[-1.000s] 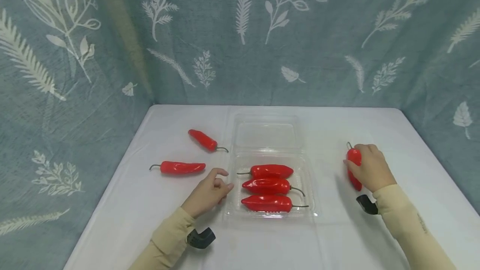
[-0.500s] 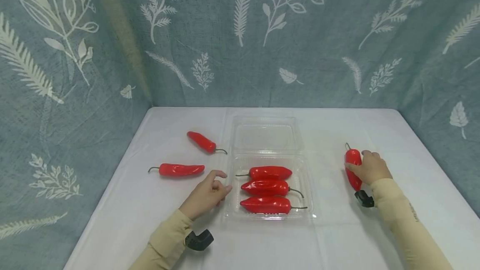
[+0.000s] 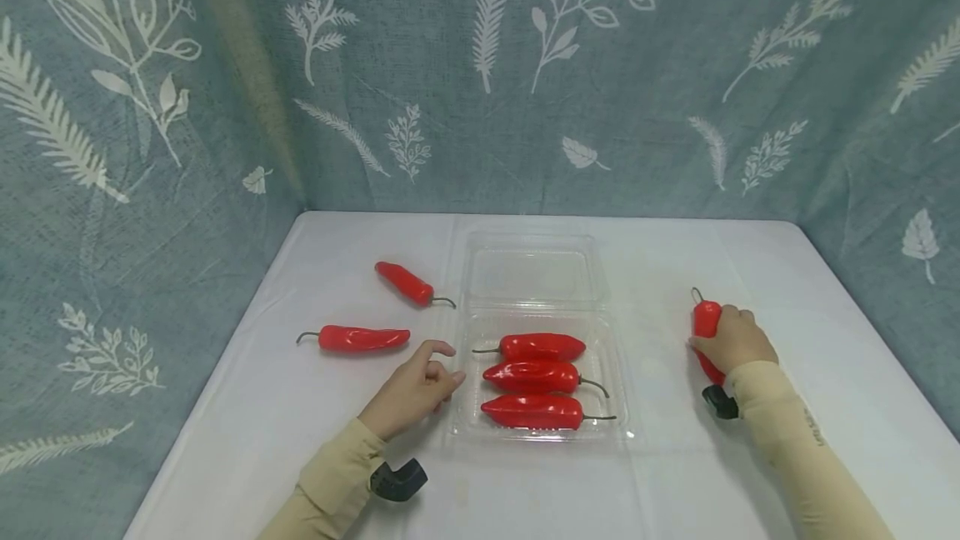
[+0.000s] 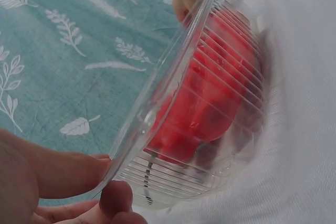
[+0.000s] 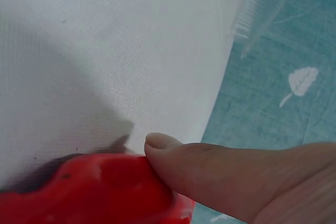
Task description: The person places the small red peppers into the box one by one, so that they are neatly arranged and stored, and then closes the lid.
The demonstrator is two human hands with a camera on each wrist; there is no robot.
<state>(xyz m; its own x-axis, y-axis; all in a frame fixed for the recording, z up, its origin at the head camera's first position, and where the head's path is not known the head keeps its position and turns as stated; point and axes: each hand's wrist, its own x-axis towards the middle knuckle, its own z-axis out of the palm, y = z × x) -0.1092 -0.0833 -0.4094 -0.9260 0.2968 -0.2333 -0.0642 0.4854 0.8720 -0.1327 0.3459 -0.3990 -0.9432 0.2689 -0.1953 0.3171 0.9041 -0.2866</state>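
Observation:
On the right side of the table my right hand (image 3: 737, 346) grips a red chilli pepper (image 3: 707, 319), its thin stem pointing away from me. The right wrist view has the thumb (image 5: 210, 171) lying against the glossy red skin. My left hand (image 3: 408, 397) is at the left edge of a clear plastic clamshell box (image 3: 617, 390). Up close in the left wrist view, thumb and fingertips (image 4: 116, 196) pinch the box's rim (image 4: 147, 121). Inside the box, 3 red chilli peppers (image 3: 534, 376) lie side by side, crosswise.
The box's lid (image 3: 532, 269) lies opened back behind it. Two more red peppers rest on the left of the white table (image 3: 555, 490), one far pepper (image 3: 405, 282) slanted and one nearer pepper (image 3: 363, 338) crosswise. Blue-green leaf-print cloth (image 3: 420, 40) hangs behind and at both sides.
My right hand's fingers came off the far side of the pepper, slid a little toward me, then closed round it again. The left hand stays at the box.

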